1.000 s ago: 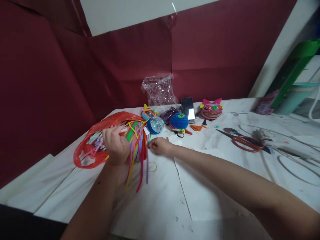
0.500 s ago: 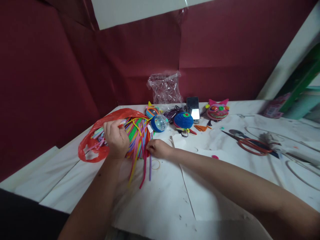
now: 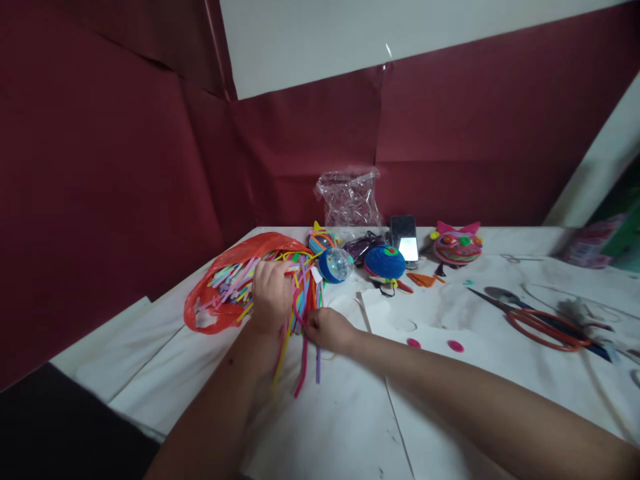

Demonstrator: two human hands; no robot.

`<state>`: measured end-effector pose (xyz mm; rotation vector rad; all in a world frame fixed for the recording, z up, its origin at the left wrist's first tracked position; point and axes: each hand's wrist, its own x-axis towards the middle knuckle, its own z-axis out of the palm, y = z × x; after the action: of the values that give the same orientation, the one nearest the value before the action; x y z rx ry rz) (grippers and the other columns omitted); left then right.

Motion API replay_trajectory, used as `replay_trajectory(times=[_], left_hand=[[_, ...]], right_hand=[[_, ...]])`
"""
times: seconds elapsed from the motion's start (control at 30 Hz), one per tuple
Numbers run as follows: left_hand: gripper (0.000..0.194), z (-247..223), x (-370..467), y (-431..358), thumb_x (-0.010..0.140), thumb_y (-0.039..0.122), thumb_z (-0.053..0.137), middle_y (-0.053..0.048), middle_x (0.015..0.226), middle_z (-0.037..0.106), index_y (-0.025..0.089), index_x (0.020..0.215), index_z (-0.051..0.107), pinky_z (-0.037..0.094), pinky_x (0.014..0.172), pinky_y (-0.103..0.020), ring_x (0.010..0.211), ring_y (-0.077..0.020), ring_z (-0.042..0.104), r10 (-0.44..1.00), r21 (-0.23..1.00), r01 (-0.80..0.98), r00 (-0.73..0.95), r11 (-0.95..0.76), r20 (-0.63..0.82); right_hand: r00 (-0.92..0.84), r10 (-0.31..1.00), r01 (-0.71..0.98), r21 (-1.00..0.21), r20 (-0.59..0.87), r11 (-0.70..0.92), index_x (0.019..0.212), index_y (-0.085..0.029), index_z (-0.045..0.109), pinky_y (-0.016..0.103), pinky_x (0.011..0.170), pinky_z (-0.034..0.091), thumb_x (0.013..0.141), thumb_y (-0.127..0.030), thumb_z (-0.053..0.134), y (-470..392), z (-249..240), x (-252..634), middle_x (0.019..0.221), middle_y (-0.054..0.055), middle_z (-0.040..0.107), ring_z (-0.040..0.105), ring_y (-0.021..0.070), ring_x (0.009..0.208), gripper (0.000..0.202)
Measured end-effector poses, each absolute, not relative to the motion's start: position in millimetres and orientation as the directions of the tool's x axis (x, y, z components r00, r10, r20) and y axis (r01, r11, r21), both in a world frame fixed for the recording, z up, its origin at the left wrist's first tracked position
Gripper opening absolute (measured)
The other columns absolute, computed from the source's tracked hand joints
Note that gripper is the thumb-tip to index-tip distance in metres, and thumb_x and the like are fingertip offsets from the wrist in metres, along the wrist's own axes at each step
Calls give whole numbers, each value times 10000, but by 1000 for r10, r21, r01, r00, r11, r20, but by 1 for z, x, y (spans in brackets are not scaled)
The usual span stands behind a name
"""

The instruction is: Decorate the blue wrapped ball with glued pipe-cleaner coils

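Note:
Many-coloured pipe cleaners point(image 3: 235, 283) lie in a heap, spilling from an open red plastic bag point(image 3: 197, 313). My left hand point(image 3: 273, 293) rests on the heap with its fingers closed round some of them; its fingertips are partly hidden. Close on its right, my right hand point(image 3: 327, 328) is closed at the edge of the bundle, pinching pipe cleaners near a curled magenta strand. Yellow, magenta and purple ends hang below both hands onto the white table cover point(image 3: 350, 400). Just behind the right hand sits a clear ball with a blue band point(image 3: 336, 265).
Farther back are a blue wrapped ball point(image 3: 385, 264), a phone point(image 3: 404, 240), a crumpled clear bag point(image 3: 350, 200) and a pink eared figure point(image 3: 457, 243). To the right lie orange-handled scissors point(image 3: 545, 330) and pink discs point(image 3: 455, 346).
My view has shifted, so everything sits lower and farther right. My left hand has come closer to the right, uncovering more pipe cleaners in the bag. A second pink disc now shows.

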<state>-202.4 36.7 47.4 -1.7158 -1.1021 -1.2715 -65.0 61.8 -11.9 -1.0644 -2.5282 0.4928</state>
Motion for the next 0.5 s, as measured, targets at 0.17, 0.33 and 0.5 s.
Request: replay_trajectory(times=[0.17, 0.33, 0.5], left_hand=[[239, 45, -203, 39, 821, 84, 389, -95, 830, 624, 152, 939, 586, 431, 764, -346, 805, -208, 529, 234, -67, 921, 167, -383, 958], [215, 47, -205, 39, 823, 95, 401, -74, 767, 605, 159, 905, 589, 430, 739, -337, 764, -201, 531, 227, 0, 939, 83, -345, 970], [182, 53, -207, 38, 831, 115, 414, -65, 774, 610, 161, 882, 582, 423, 735, -324, 757, -188, 539, 166, 10, 931, 54, -364, 985]], right_hand=[[-690, 698, 532, -519, 192, 669, 597, -157, 636, 190, 454, 308, 752, -221, 579, 64, -16, -60, 552, 3, 607, 517, 103, 515, 177], [-654, 721, 491, -596, 229, 635, 673, -146, 643, 153, 473, 352, 774, -174, 534, 87, -9, -53, 593, -17, 609, 509, 77, 523, 151], [-582, 772, 534, -595, 257, 601, 697, -118, 648, 161, 480, 361, 745, -70, 477, 117, -7, -39, 609, 4, 605, 495, 79, 518, 184]])
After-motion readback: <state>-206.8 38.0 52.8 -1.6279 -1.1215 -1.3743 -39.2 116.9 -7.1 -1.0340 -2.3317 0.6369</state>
